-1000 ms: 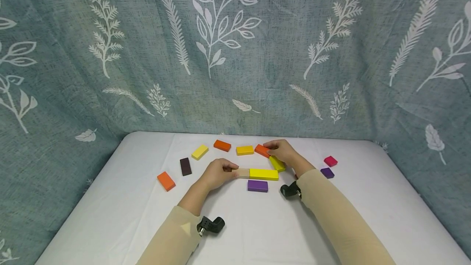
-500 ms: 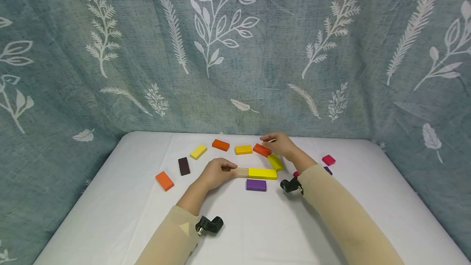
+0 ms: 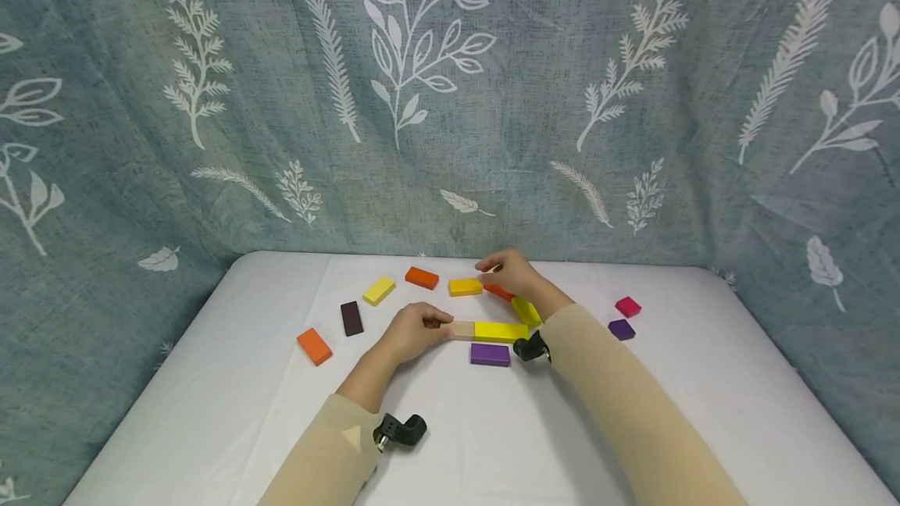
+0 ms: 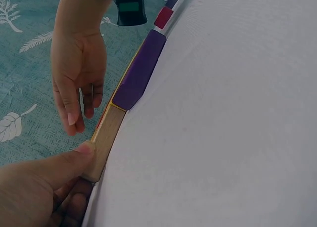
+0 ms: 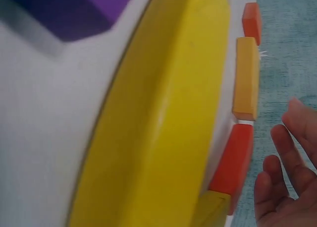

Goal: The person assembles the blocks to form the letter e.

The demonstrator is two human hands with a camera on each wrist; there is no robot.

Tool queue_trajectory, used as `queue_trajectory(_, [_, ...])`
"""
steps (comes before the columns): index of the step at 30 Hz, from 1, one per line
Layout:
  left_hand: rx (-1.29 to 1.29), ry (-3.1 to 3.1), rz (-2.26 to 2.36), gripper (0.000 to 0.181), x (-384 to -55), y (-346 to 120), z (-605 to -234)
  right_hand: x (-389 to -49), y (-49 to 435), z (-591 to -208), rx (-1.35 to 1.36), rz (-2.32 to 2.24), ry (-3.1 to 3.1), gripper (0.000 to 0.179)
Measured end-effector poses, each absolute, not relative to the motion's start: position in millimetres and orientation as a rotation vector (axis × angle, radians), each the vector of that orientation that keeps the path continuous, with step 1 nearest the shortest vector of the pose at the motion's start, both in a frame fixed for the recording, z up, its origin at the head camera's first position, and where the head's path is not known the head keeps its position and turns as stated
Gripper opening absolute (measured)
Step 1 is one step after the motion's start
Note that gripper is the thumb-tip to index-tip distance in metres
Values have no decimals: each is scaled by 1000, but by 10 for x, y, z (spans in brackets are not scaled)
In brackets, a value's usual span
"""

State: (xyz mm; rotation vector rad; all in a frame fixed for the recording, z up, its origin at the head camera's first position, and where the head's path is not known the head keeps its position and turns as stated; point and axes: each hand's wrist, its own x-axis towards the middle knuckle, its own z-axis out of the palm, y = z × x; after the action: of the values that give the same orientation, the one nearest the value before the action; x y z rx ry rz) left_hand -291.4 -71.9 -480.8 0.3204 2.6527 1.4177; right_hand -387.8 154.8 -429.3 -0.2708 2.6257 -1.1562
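Note:
My left hand (image 3: 413, 330) pinches the left end of a plain wooden block (image 3: 462, 330), thumb on its near face in the left wrist view. The block's right end meets a long bright-yellow block (image 3: 501, 332). My right hand (image 3: 516, 273) holds nothing; its fingers are loosely bent above the table's far part. Under it lies a red-orange block (image 5: 235, 160), partly hidden in the head view. An amber-yellow block (image 3: 464, 287) is just left of the fingertips. A yellow-green block (image 3: 524, 311) angles from the red-orange one toward the long yellow block.
A purple block (image 3: 490, 354) lies in front of the long yellow block. Leftward sit an orange-red (image 3: 422, 278), a pale-yellow (image 3: 379, 290), a dark brown (image 3: 351, 318) and an orange block (image 3: 314, 347). Right of the right arm are a red (image 3: 628, 307) and a dark-purple block (image 3: 622, 329).
My right hand has left the red-orange block, lifted, and shifted left toward the amber-yellow block. The left hand stays on the wooden block.

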Motion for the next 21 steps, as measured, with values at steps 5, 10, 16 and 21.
queue_trajectory(5, [332,2651,1414,18,-2924,-713,-4820,-3926,1510,-4377,-266,-1108,2659,29])
queue_trajectory(10, [366,2648,1423,19,-2926,-716,-4834,-3957,1464,-4435,-295,-1076,2653,30])
queue_trajectory(16, [373,2654,1420,19,-2938,-726,-4861,-3954,1429,-4426,-306,-1013,2667,31])
queue_trajectory(21, [359,2661,1415,18,-2936,-738,-4848,-3965,1428,-4434,-310,-1011,2674,29])
